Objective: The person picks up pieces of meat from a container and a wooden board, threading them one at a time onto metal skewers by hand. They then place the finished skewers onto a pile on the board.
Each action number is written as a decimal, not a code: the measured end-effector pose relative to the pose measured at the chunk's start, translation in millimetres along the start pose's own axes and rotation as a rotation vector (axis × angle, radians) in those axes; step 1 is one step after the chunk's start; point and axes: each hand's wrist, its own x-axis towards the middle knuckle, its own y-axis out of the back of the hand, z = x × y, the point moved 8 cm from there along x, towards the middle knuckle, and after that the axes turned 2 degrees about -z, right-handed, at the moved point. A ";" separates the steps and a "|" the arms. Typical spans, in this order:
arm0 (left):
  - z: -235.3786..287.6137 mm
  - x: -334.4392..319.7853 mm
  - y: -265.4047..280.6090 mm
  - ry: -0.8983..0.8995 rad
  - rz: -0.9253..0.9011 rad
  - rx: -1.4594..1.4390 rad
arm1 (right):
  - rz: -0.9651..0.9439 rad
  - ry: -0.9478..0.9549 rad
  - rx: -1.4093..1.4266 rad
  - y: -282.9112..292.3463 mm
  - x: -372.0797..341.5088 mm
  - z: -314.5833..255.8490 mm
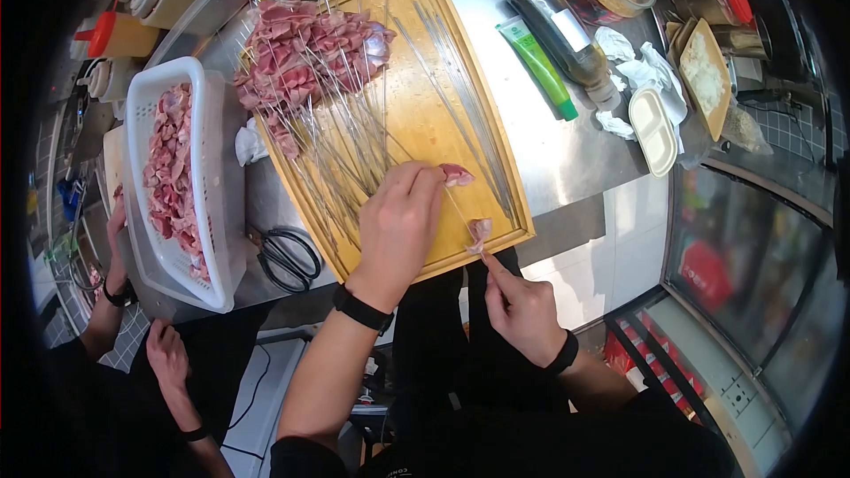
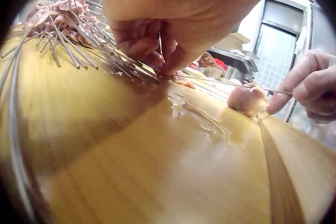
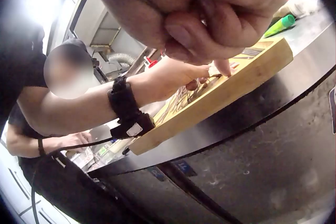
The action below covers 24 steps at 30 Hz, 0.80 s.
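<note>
My left hand point(image 1: 403, 212) is over the near part of a wooden board point(image 1: 416, 80), its fingers and thumb pinching a thin metal skewer point(image 2: 226, 82). A small piece of pink meat point(image 1: 457, 175) sits right at those fingertips. At the board's near edge my right hand point(image 1: 527, 310) holds a second, paler piece of meat point(image 1: 479, 232), index finger stretched against it. The skewer runs across to this piece, its end at the right fingers. Left of my hands lies a heap of meat-loaded skewers point(image 1: 310, 53). Bare skewers point(image 1: 460, 88) lie along the board's right side.
A white basket point(image 1: 208, 177) of cut meat stands left, with black-handled scissors point(image 1: 288, 258) beside it. Right of the board lie a green tube point(image 1: 538, 66), a dark bottle point(image 1: 562, 31) and crumpled tissues point(image 1: 651, 71). Another person's hand point(image 1: 166, 354) shows at lower left.
</note>
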 end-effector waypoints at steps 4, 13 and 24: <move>-1.4 -0.2 -2.0 0.001 -0.007 -0.022 | 0.006 -0.005 0.009 -0.4 -0.5 -0.4; -6.2 -1.5 -4.8 0.048 0.020 -0.088 | 0.016 -0.022 0.007 -3.7 -2.5 0.8; -14.9 0.2 -6.4 0.162 0.003 -0.147 | 0.000 -0.032 0.033 -3.1 -4.6 4.6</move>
